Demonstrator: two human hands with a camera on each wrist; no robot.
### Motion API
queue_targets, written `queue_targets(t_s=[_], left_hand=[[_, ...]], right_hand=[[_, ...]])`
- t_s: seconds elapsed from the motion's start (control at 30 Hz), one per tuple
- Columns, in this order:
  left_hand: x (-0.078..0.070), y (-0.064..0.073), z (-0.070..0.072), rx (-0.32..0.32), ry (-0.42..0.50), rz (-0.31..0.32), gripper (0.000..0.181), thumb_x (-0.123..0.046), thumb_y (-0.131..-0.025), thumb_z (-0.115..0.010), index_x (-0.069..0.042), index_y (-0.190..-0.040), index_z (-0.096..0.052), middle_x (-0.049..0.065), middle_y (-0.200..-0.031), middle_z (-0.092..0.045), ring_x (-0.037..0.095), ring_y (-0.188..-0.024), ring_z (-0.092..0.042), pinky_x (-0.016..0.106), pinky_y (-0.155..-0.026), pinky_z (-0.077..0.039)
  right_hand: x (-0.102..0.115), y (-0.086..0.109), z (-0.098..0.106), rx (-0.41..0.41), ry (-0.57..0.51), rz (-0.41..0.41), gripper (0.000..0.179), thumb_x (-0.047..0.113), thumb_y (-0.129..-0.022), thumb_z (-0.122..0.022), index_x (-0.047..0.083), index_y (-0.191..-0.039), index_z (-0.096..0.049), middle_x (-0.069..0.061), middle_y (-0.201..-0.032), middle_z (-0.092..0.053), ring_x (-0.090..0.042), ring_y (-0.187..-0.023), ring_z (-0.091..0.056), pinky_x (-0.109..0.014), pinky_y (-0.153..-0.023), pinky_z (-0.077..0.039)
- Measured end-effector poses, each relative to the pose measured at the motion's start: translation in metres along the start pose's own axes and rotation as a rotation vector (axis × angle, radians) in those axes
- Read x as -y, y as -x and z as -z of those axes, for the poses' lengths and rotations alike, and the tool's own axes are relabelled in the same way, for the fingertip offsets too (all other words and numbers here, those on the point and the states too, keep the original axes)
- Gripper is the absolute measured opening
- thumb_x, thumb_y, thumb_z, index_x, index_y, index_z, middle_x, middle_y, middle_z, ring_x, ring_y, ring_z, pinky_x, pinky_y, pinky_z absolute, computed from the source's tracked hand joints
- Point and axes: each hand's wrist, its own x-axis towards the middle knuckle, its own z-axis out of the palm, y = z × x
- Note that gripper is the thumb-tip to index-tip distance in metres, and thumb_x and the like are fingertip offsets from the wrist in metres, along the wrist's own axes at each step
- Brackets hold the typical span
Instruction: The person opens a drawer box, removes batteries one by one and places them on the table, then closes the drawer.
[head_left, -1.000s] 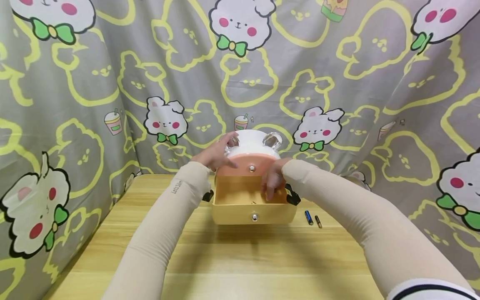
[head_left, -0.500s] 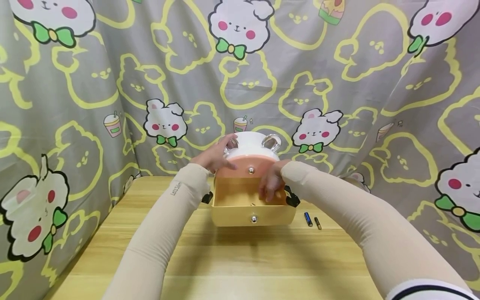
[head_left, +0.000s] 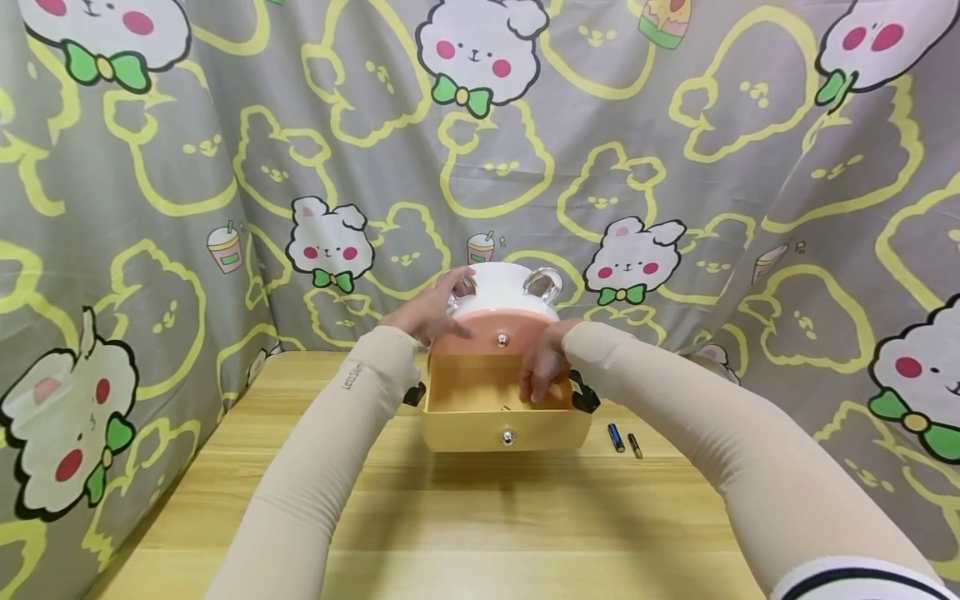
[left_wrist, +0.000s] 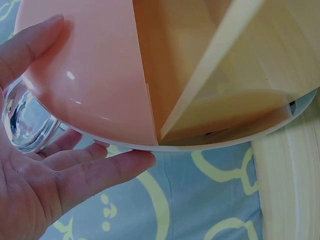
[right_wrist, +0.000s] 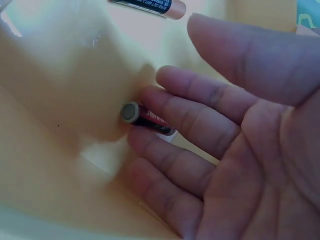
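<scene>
A round-topped storage box (head_left: 497,287) with a white shell and a pink upper front (head_left: 480,329) stands on the table, its yellow lower drawer (head_left: 468,429) pulled out. My left hand (head_left: 427,308) grips the box's left side near the clear ear; in the left wrist view the thumb lies on the pink front and the fingers lie along the rim. Inside the drawer is my right hand (head_left: 546,362), palm visible in the right wrist view, fingers loosely bent. Behind its fingertips lies a red-and-black battery (right_wrist: 150,119); a dark battery with a copper end (right_wrist: 147,5) lies farther off.
To the right of the drawer, a blue battery (head_left: 616,437) and a thinner dark battery (head_left: 635,446) lie on the wooden table (head_left: 480,517). Black straps (head_left: 585,392) stick out at the box's sides. A patterned curtain (head_left: 405,167) hangs behind and at both sides.
The head view has shifted slightly. Inside the drawer the right hand's fingers have moved a little; the left hand stays on the box.
</scene>
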Motion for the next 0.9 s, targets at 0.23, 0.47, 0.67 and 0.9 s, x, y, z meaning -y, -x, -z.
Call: queue_targets(t_s=[0.23, 0.47, 0.67, 0.9], left_hand=[[0.003, -0.001, 0.001, -0.001, -0.008, 0.002, 0.104, -0.013, -0.074, -0.086, -0.031, -0.152, -0.02, 0.003, -0.137, -0.039, 0.028, -0.118, -0.043, 0.038, -0.069, -0.054], [0.003, -0.002, 0.001, -0.007, -0.029, -0.005, 0.104, -0.015, -0.074, -0.086, -0.032, -0.152, -0.019, 0.002, -0.136, -0.04, 0.027, -0.115, -0.045, 0.038, -0.075, -0.051], [0.002, -0.002, 0.0, -0.005, -0.028, -0.006, 0.103, -0.014, -0.074, -0.086, -0.031, -0.152, -0.02, 0.003, -0.136, -0.041, 0.027, -0.116, -0.044, 0.04, -0.082, -0.05], [0.001, -0.003, 0.0, -0.003, -0.012, -0.001, 0.104, -0.013, -0.073, -0.086, -0.031, -0.152, -0.02, 0.003, -0.136, -0.04, 0.027, -0.119, -0.043, 0.042, -0.087, -0.049]], right_hand=[[0.001, -0.008, 0.004, 0.117, -0.073, 0.045, 0.02, 0.014, -0.098, -0.054, 0.004, -0.112, -0.064, 0.003, -0.072, -0.047, -0.007, -0.056, -0.035, -0.017, -0.049, -0.029], [0.001, -0.012, 0.005, 0.191, -0.059, 0.07, 0.02, 0.013, -0.101, -0.047, -0.003, -0.107, -0.057, 0.006, -0.065, -0.039, -0.005, -0.054, -0.03, -0.018, -0.049, -0.024], [0.0, -0.009, 0.005, 0.193, -0.076, 0.072, 0.02, 0.014, -0.101, -0.049, -0.003, -0.103, -0.059, 0.004, -0.066, -0.042, -0.006, -0.054, -0.032, -0.018, -0.05, -0.025], [-0.001, -0.007, 0.003, 0.179, -0.099, 0.048, 0.016, 0.017, -0.099, -0.053, 0.006, -0.099, -0.064, 0.002, -0.072, -0.048, -0.009, -0.059, -0.038, -0.021, -0.056, -0.032]])
